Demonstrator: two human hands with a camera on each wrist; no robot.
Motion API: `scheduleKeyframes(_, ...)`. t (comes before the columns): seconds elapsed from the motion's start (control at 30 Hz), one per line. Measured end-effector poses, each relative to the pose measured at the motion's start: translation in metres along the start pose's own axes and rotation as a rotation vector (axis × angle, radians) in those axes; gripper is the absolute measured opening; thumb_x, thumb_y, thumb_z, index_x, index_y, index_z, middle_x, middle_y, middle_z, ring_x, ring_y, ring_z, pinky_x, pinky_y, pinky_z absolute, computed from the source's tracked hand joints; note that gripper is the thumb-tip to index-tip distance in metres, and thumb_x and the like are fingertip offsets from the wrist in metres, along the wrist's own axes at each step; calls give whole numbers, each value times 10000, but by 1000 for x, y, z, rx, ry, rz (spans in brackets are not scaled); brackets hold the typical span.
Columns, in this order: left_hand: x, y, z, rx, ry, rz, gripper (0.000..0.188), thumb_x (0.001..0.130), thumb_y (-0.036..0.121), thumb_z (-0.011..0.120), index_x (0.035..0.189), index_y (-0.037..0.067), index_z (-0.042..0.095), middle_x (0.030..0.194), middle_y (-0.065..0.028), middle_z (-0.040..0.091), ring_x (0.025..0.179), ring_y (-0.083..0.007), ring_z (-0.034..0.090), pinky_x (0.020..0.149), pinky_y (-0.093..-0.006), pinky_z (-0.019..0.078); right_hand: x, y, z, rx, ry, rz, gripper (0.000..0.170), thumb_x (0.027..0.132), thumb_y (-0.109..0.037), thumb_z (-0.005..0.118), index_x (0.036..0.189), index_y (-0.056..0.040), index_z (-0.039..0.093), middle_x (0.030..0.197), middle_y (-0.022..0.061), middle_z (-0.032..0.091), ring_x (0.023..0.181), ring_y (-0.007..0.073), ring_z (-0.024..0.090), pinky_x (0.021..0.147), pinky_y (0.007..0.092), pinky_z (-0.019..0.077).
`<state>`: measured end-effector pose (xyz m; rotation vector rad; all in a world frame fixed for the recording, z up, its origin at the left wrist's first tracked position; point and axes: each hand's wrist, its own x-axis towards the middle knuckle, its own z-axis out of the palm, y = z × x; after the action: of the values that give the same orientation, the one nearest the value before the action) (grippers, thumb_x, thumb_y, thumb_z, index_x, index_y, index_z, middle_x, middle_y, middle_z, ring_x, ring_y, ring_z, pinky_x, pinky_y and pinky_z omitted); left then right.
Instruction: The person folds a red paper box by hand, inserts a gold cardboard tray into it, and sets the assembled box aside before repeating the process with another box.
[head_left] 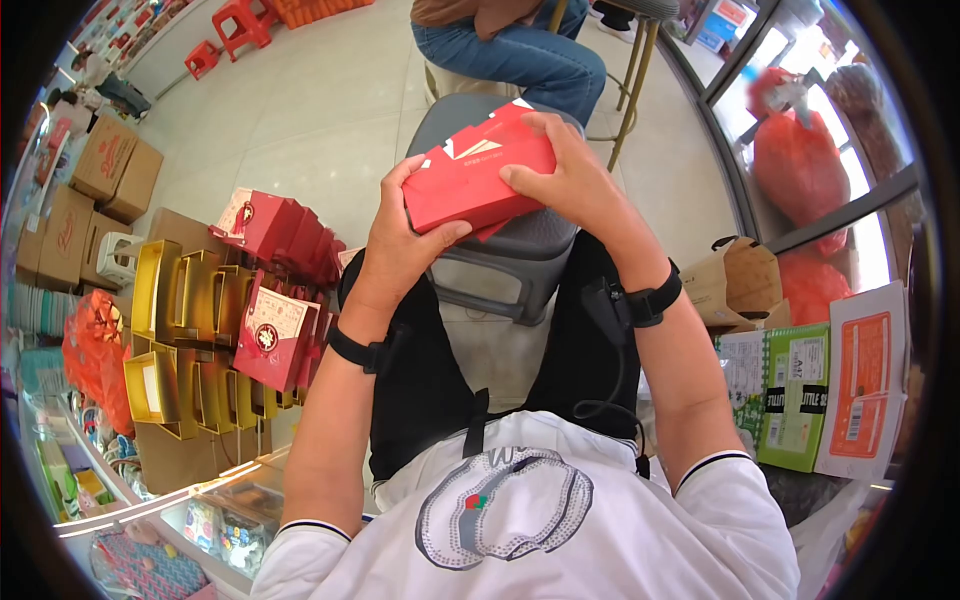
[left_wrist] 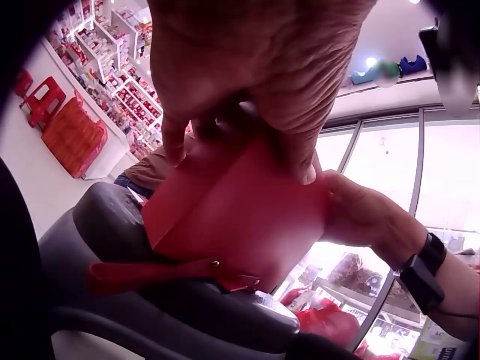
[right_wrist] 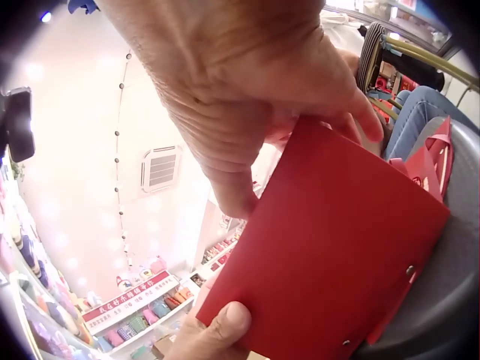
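Both hands grip a red gift box (head_left: pixel 478 185) above a grey plastic stool (head_left: pixel 545 250). My left hand (head_left: pixel 393 240) holds its left end, thumb along the near edge and fingers over the far side. At the right end, my right hand (head_left: pixel 580 178) has its thumb on the printed face and its fingers over the far corner. White paper edges show along the far side. A red strap (left_wrist: pixel 150 275) with metal studs hangs from the box close over the seat in the left wrist view. The right wrist view shows a plain red panel (right_wrist: pixel 337 240) of the box.
To the left stand red boxes (head_left: pixel 275 225) and stacked gold trays (head_left: pixel 190 290), with brown cartons (head_left: pixel 110 160) behind. A seated person in jeans (head_left: pixel 540 65) is just beyond the stool. A paper bag (head_left: pixel 735 280) and a green packet (head_left: pixel 795 390) lie to the right.
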<state>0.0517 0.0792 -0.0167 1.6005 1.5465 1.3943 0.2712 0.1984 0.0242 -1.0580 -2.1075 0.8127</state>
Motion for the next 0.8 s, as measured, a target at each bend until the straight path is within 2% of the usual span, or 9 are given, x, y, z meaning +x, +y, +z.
scheduleKeyframes(0.13, -1, 6, 0, 1, -19, -71, 954, 801, 261, 916, 1538, 51, 348, 1445, -173, 506, 1332, -272, 534, 1114, -397, 459, 7, -3, -3, -38, -89, 48, 817, 856, -396, 773, 1489, 24, 473, 1444, 277, 535, 1333, 373, 546, 1120, 411, 431)
scheduleKeyframes(0.27, -1, -4, 2, 44, -4, -3, 953, 812, 242, 906, 1549, 44, 336, 1449, -180, 507, 1340, -281, 528, 1123, -404, 452, 11, 4, -3, -81, -115, 60, 800, 847, -389, 775, 1483, 3, 487, 1465, 269, 519, 1338, 383, 543, 1123, 417, 433)
scheduleKeyframes(0.33, 0, -3, 3, 98, 12, 26, 927, 821, 210, 893, 1548, 41, 342, 1463, -186, 499, 1359, -299, 514, 1136, -408, 441, 7, -7, -7, -122, -73, -6, 748, 851, -356, 773, 1465, -20, 506, 1479, 267, 509, 1352, 394, 530, 1132, 425, 426)
scheduleKeyframes(0.37, 2, -1, 2, 201, 42, 127, 875, 821, 181, 884, 1530, 64, 384, 1477, -193, 483, 1361, -322, 513, 1128, -416, 454, 7, -12, -8, -145, -50, -41, 723, 854, -339, 772, 1456, -31, 516, 1485, 265, 503, 1359, 400, 523, 1137, 429, 423)
scheduleKeyframes(0.43, 4, 6, 0, 405, 108, 326, 783, 821, 123, 867, 1495, 111, 467, 1506, -209, 451, 1366, -369, 512, 1111, -433, 478, 4, -12, -4, -99, 14, -199, 632, 831, -278, 784, 1394, -83, 576, 1482, 244, 517, 1383, 423, 496, 1134, 470, 425)
scheduleKeyframes(0.57, 3, 7, 2, 365, 62, 279, 607, 838, 66, 831, 1388, 185, 603, 1530, -194, 402, 1389, -395, 476, 1087, -454, 502, -4, -2, 2, -99, 81, -390, 369, 854, -189, 792, 1204, -120, 696, 1479, 208, 537, 1405, 428, 473, 1144, 505, 414)
scheduleKeyframes(0.67, 3, 3, 2, 360, 56, 297, 537, 844, 79, 828, 1336, 199, 650, 1537, -190, 390, 1396, -395, 471, 1080, -456, 506, -4, 4, 2, -166, 97, -543, 238, 863, -243, 807, 1065, -130, 754, 1475, 172, 559, 1410, 415, 471, 1152, 514, 405)
scheduleKeyframes(0.8, 4, 2, -1, 354, 28, 281, 497, 855, 95, 822, 1316, 193, 663, 1541, -193, 388, 1403, -388, 465, 1105, -447, 480, -8, 2, -3, -162, 40, -525, 234, 842, -277, 831, 1012, -130, 768, 1460, 142, 586, 1405, 401, 479, 1153, 510, 405)
